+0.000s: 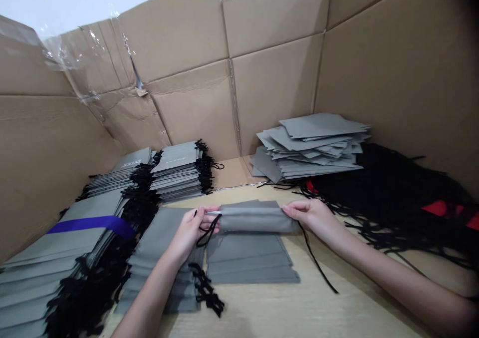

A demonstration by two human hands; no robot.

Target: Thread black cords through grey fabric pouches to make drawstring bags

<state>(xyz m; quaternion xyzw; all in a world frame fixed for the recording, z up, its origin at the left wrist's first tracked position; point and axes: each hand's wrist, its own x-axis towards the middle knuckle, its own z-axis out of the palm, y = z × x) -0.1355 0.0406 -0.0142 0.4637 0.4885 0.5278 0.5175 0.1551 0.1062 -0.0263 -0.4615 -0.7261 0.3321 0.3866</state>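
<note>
Between my two hands a grey fabric pouch [258, 219] is stretched sideways, its edge rolled or folded over. My left hand [193, 226] is closed at the pouch's left end, pinching a thin metal rod [213, 212] that sticks out there. A loop of black cord [209, 231] hangs beside those fingers. At the right end, my right hand [310, 214] pinches the pouch's corner, and a loose black cord tail [318, 265] trails down from it. Beneath the pouch lie several flat grey pouches [250, 265], fanned on the table.
Stacks of corded grey pouches stand left [26, 273] and back left [175, 173], one under a purple band [93, 223]. At the back right is a pile of grey pieces [318, 148]. Black cords [389, 188] heap beside it. Cardboard walls [277, 68] enclose the table [284, 308].
</note>
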